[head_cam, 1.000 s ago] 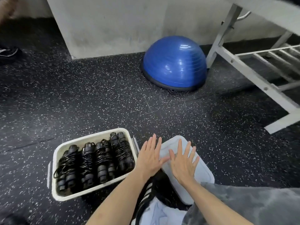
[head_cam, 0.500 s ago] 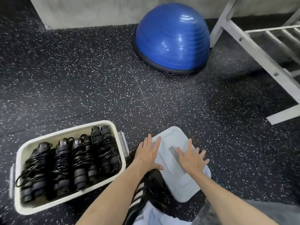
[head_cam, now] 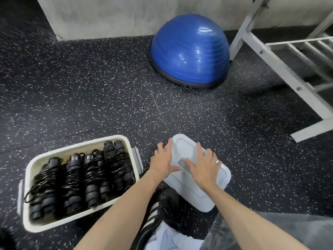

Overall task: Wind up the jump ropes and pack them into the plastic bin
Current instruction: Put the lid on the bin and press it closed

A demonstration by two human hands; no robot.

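Note:
A white plastic bin (head_cam: 34, 166) stands on the floor at lower left, holding several wound black jump ropes (head_cam: 81, 179) side by side. To its right the bin's pale lid (head_cam: 201, 192) lies flat on the floor. My left hand (head_cam: 164, 159) rests with spread fingers on the lid's left edge. Over the lid's middle, my right hand (head_cam: 203, 166) lies flat with straight fingers next to a grey handle strip (head_cam: 182, 163). Neither hand holds anything.
A blue half-dome balance trainer (head_cam: 191, 49) sits against the concrete wall (head_cam: 108, 15) ahead. A white metal rack frame (head_cam: 281, 65) crosses the right side. My black striped shoe (head_cam: 158, 212) is between bin and lid. Speckled black rubber floor (head_cam: 90, 96) lies all around.
Both hands have stayed on the lid, sliding slightly farther over it. The camera has tilted, so bin and lid sit a little differently in view.

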